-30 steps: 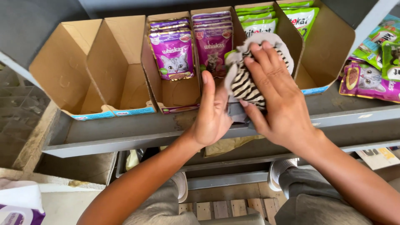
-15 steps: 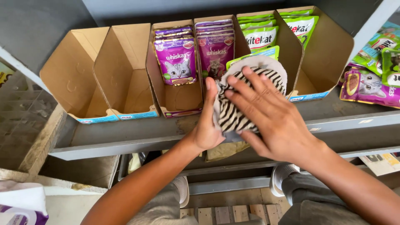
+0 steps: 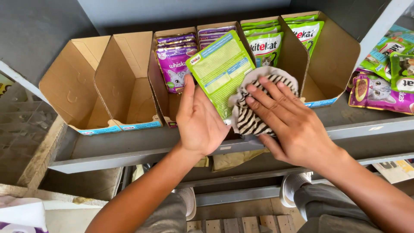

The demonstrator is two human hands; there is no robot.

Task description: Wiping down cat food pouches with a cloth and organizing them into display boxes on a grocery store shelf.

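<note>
We are kneeling at a grey shelf (image 3: 129, 151), our shoes showing below it. Our left hand (image 3: 200, 121) is lying palm-flat, fingers straight and together, against the back of a green pouch (image 3: 220, 69), propping it tilted at the shelf's front edge. Our right hand (image 3: 293, 125) is spreading its fingers wide over a striped cloth (image 3: 254, 116), pressing it on the pouch's lower right corner. Just behind, cardboard boxes (image 3: 125, 82) are standing in a row: two empty at left, then purple pouches (image 3: 174, 64), then green pouches (image 3: 267, 45). Loose pouches (image 3: 384, 82) are lying far right
</note>
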